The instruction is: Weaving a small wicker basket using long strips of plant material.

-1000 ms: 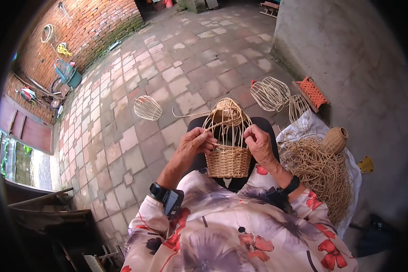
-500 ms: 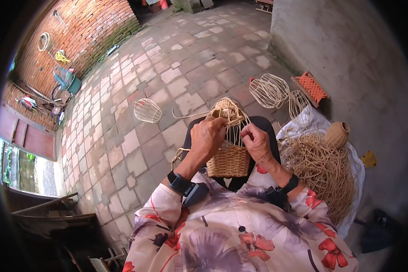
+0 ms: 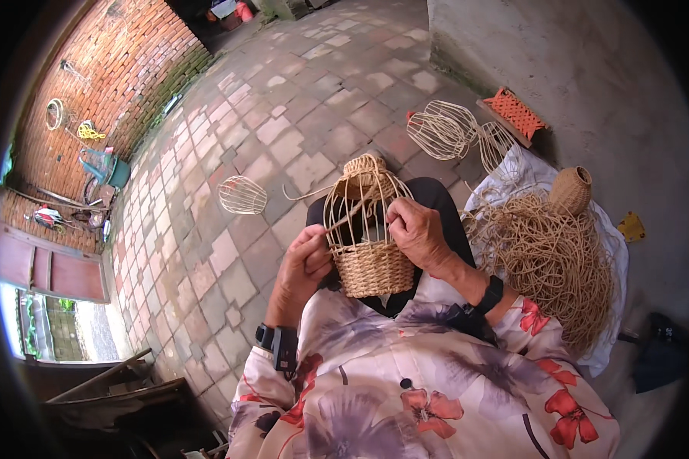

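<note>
A part-woven straw basket (image 3: 375, 273) rests in my lap between my knees. Its lower band is tightly woven, bare pale ribs rise above it, and a woven neck (image 3: 365, 167) tops the far end. My left hand (image 3: 306, 258) is closed beside the ribs on the left, pinching a twisted straw cord (image 3: 350, 218) that runs slantwise across them. At the right side of the frame my right hand (image 3: 419, 236) is closed on the ribs; its fingertips are partly hidden. Another loose cord trails left from the neck.
On the right, a heap of straw cord (image 3: 547, 260) and a small woven vase (image 3: 571, 191) sit on a white sheet (image 3: 614, 252). Bare rib frames (image 3: 441, 130) lie ahead near an orange brick (image 3: 515, 109). A single frame (image 3: 242, 195) stands on the paving at left.
My left hand has moved down and left from the basket's neck, drawing the cord across the ribs. My right hand has shifted slightly left, staying by the right-hand ribs. The head view has turned slightly.
</note>
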Action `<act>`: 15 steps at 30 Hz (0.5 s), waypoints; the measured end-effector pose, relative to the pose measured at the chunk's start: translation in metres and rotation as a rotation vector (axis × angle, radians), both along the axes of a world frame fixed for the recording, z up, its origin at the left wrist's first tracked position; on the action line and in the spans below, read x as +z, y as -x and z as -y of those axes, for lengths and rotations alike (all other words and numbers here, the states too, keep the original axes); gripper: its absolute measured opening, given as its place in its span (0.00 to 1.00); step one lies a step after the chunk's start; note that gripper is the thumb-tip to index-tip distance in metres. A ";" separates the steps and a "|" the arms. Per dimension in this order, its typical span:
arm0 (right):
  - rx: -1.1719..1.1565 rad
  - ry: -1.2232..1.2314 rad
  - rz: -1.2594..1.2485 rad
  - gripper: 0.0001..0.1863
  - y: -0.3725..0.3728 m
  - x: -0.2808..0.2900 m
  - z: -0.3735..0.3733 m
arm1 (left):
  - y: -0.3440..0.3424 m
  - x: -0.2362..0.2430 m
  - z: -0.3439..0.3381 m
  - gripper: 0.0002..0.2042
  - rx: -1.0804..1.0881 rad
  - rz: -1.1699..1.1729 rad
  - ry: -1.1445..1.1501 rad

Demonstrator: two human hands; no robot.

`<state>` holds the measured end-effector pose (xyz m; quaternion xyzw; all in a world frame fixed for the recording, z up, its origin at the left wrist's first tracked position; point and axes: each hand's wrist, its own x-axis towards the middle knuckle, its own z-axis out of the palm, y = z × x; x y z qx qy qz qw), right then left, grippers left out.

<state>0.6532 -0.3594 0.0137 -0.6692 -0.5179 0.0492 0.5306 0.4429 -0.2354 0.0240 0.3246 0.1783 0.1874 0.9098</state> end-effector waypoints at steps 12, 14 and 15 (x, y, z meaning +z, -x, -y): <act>-0.028 0.004 0.047 0.04 -0.003 -0.002 0.002 | 0.308 -0.075 -0.135 0.11 0.994 -0.771 0.215; -0.012 -0.003 0.037 0.04 -0.001 -0.003 -0.002 | 0.411 -0.092 -0.120 0.11 1.202 -0.960 -0.252; -0.034 0.006 0.037 0.04 -0.004 -0.006 -0.002 | 0.456 -0.088 -0.112 0.08 1.235 -0.955 -0.242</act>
